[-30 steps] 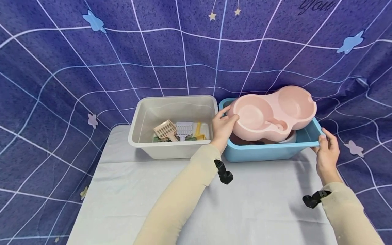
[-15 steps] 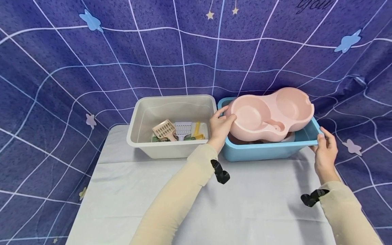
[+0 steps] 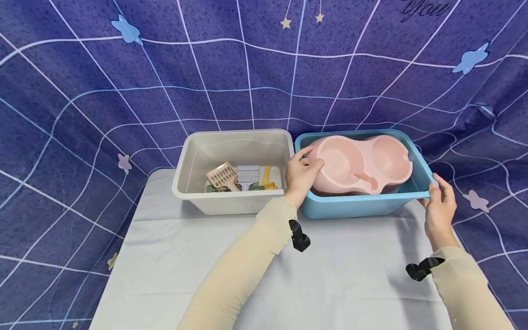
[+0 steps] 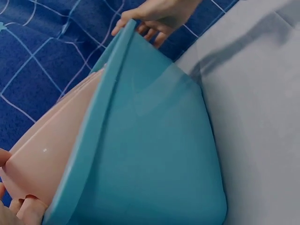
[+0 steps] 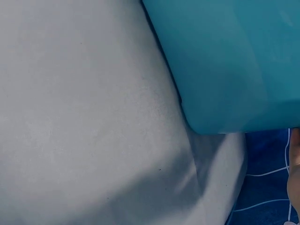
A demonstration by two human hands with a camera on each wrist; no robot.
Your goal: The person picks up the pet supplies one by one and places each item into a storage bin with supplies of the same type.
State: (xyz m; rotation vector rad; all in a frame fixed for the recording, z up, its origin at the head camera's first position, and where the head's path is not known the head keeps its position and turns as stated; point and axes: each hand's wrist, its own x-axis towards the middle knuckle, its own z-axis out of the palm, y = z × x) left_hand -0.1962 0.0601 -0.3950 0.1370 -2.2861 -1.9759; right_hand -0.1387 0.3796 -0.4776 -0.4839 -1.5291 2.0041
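A pink double pet bowl point(image 3: 368, 156) lies tilted inside the blue bin point(image 3: 363, 208), its left end against the bin's left side. My left hand point(image 3: 300, 176) pinches the bowl's left end, thumb over the rim; in the left wrist view the fingertips point(image 4: 33, 208) reach under its edge. At the bin's front right corner my right hand point(image 3: 440, 208) grips the rim, thumb on top and fingers around the outside. Only a sliver of the right hand point(image 5: 294, 173) shows in its own wrist view. Whatever lies beneath the bowl is hidden.
Left of the blue bin stands a grey bin point(image 3: 231, 204) holding a beige slotted litter scoop point(image 3: 223, 174), a lavender scoop point(image 3: 248, 175), a yellow item point(image 3: 267, 176) and something green. Both bins stand on a white-covered table point(image 3: 330, 270), before a dark blue curtain point(image 3: 264, 68).
The pink double bowl has sunk lower into the blue bin, its right end dropping from above the rim. My left hand has stayed on its left end, my right hand on the bin's corner.
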